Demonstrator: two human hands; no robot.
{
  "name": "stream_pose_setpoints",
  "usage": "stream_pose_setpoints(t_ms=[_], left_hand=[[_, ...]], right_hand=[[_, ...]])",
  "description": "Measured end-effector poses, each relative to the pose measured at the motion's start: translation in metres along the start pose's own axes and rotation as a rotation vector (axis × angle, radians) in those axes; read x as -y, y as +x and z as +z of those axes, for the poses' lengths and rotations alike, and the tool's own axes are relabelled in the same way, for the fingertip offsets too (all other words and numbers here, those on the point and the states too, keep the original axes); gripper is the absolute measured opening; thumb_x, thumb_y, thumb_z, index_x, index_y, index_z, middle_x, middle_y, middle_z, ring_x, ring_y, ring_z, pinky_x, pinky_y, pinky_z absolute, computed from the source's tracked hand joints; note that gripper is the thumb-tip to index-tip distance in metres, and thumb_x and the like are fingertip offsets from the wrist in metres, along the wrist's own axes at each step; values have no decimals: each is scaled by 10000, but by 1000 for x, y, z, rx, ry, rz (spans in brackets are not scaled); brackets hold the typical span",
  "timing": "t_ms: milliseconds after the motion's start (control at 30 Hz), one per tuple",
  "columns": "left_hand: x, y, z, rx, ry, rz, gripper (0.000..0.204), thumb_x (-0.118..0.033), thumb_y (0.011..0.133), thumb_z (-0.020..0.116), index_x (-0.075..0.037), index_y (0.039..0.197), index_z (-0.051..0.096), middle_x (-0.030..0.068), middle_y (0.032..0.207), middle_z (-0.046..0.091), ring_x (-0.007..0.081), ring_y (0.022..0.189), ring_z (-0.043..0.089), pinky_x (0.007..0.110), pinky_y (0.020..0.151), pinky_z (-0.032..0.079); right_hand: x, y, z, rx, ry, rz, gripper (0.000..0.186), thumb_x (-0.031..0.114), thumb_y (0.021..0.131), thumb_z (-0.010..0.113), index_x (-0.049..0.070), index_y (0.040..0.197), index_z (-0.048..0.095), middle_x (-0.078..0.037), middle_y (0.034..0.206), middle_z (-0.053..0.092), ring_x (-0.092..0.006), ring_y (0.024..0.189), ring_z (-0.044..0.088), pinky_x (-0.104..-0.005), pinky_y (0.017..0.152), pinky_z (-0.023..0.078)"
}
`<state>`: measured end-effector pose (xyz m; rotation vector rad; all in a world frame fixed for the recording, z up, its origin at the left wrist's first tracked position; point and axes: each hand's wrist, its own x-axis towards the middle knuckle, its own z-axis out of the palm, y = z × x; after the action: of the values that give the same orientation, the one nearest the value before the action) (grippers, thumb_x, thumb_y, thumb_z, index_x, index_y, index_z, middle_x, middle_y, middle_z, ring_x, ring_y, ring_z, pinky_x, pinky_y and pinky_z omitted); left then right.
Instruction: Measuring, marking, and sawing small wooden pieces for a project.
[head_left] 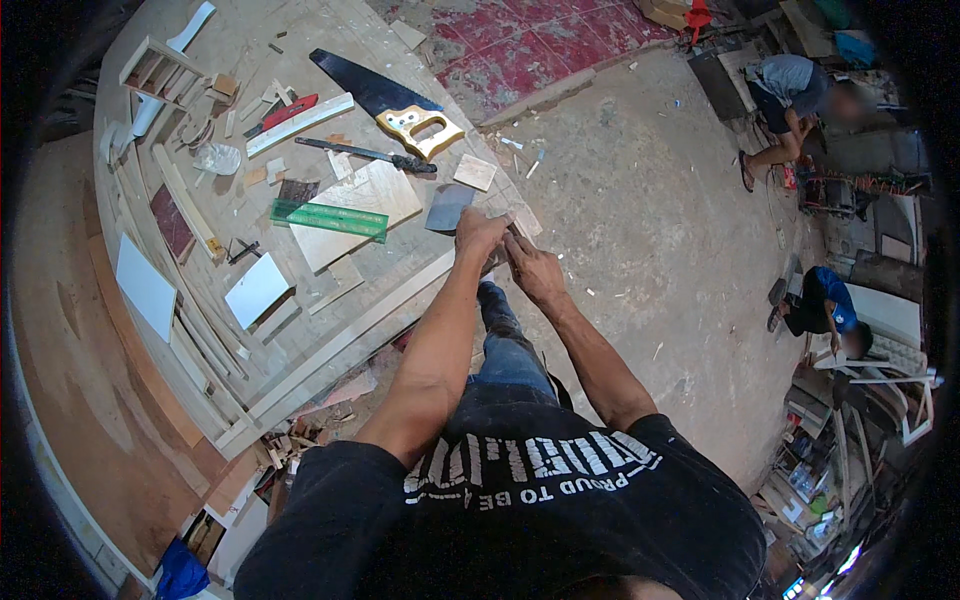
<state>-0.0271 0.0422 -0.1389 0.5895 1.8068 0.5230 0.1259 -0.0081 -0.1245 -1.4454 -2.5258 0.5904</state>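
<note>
My left hand (481,233) is closed at the near right corner of the workbench (405,285). Just to its right, my right hand (534,270) is also closed, its fingers close to the left hand's. What they grip between them is mostly hidden; a pale strip of wood (525,222) shows beside the fingertips. A dark grey sheet (450,207), perhaps sandpaper, lies left of my left hand. Beyond it rests a small wooden block (475,172). A handsaw (420,130) with a wooden handle lies farther back, near a dark file-like tool (365,153).
A green transparent ruler (330,218) lies across a light wooden board (400,195). White panels (257,291), a red-handled knife (290,111) and offcuts cover the bench. On the right, two people (790,85) (835,305) crouch near piled materials. Concrete floor (650,250) lies between.
</note>
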Motion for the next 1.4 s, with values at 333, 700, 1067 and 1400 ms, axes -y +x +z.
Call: stream_pose_setpoints(t_ms=[333,700,1067,1400], left_hand=[[6,1,-2,-78,28,21,801,-401,708,861,103,1241,539,289,1194,640,391,1140,628,413,951,501],[2,-1,0,-25,55,-13,901,-417,719,850,77,1349,437,297,1341,554,396,1249,559,426,1040,455],[-5,-7,-9,-55,78,-35,910,-424,711,859,66,1352,436,278,1310,584,390,1215,586,423,1018,470],[-5,-5,-7,-19,84,-82,947,-439,715,854,57,1388,409,263,1386,534,379,1284,537,428,1056,441]], right_hand=[[7,-23,-1,148,-58,130,402,140,900,585,110,1300,559,-138,991,674,-337,750,691,-451,609,558],[8,5,-14,26,0,74,348,186,934,586,99,1271,597,-119,1008,696,-349,762,685,-452,655,549],[1,11,-13,53,-18,-7,364,187,929,580,137,1290,580,-109,1055,690,-348,769,680,-448,635,551],[2,8,-16,127,-26,36,394,138,905,565,133,1300,556,-116,1011,667,-360,768,670,-459,638,546]])
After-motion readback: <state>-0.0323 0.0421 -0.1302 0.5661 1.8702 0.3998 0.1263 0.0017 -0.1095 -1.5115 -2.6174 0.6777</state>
